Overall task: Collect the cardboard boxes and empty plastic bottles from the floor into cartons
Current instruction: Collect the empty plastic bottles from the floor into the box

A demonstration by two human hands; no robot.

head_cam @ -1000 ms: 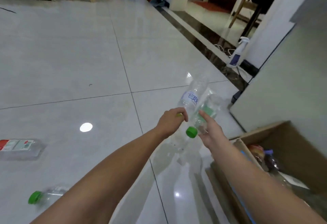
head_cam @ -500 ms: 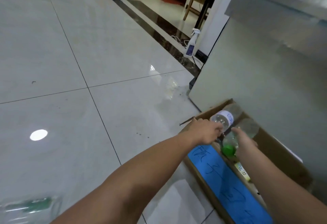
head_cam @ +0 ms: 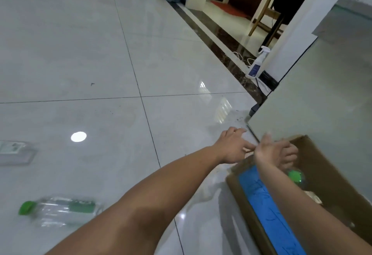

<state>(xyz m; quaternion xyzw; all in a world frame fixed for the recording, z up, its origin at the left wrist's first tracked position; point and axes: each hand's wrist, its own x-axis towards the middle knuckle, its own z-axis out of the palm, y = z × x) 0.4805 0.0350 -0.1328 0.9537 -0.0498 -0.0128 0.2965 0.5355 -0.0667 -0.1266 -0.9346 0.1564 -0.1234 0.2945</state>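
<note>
Carton (head_cam: 330, 166): brown, with blue flap (head_cam: 267, 204). Bottle (head_cam: 60, 210): clear, green cap and label. Floor (head_cam: 80, 53): glossy pale grey.

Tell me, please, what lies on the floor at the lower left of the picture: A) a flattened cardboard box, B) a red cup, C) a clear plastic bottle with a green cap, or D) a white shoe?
C: a clear plastic bottle with a green cap lies on its side on the tiled floor there, outside the carton.
</note>
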